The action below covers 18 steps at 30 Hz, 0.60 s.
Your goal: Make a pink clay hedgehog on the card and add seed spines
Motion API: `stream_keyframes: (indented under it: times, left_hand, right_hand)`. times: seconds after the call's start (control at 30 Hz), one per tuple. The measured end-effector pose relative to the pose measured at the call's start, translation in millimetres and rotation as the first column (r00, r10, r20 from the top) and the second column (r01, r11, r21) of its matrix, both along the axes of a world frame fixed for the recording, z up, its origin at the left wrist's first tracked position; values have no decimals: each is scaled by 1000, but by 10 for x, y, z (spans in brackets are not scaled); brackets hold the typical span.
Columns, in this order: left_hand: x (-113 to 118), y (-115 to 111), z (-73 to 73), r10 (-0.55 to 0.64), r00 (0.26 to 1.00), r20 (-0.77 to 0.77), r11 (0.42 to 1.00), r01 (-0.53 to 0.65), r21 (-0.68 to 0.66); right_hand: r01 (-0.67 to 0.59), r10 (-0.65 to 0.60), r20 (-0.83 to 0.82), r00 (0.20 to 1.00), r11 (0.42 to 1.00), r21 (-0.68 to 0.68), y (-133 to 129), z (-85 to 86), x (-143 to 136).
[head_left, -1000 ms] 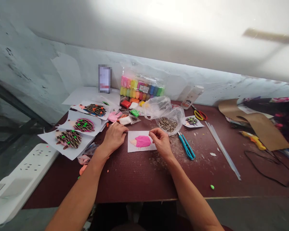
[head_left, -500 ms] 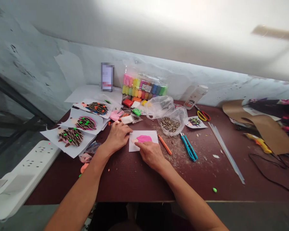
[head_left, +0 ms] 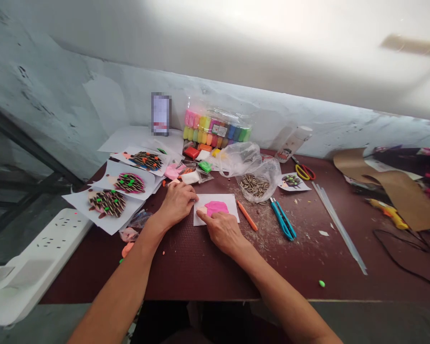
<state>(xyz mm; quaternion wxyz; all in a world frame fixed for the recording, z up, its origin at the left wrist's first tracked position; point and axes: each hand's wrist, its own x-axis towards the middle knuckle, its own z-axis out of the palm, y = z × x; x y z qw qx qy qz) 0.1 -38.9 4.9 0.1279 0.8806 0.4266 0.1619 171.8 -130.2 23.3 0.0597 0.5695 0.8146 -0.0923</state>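
A small white sheet of paper (head_left: 198,221) lies on the table with a bright pink clay shape (head_left: 217,207) on it and a pale clay piece (head_left: 202,210) at that shape's left end. The index finger of my right hand (head_left: 225,230) is stretched out and touches the pale clay; its other fingers are curled. My left hand (head_left: 178,203) rests at the paper's left edge, fingers bent and slightly apart, fingertips by the corner. An orange pen-shaped tool (head_left: 247,216) lies just right of the paper.
Hedgehog pictures (head_left: 106,204) covered in seeds lie at left near a power strip (head_left: 53,239). Behind are clay packs (head_left: 215,131) and a bag of striped seeds (head_left: 254,186). A teal box cutter (head_left: 283,220), scissors (head_left: 304,172), glue sticks (head_left: 338,227) and a glue gun (head_left: 389,213) lie rightward.
My right index finger has shifted slightly left over the pale clay, showing more of the pink shape. My left hand stays by the paper's edge. The whole view has shifted a little.
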Motion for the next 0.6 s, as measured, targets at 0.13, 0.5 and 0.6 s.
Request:
stream_keyframes:
  times: [0.13, 0.5, 0.6]
  left_hand:
    - [9, -1, 3, -2, 1000, 3, 1000, 2, -6]
    - [-27, 6, -8, -34, 999, 43, 998, 36, -49]
    - [-76, 3, -2, -62, 996, 58, 996, 66, -67]
  right_hand:
    - [3, -2, 37, 999, 1000, -17, 13, -2, -36]
    - [-6, 5, 30, 1000, 1000, 9, -14, -22, -33]
    - [-8, 8, 31, 999, 1000, 3, -11, -23, -31]
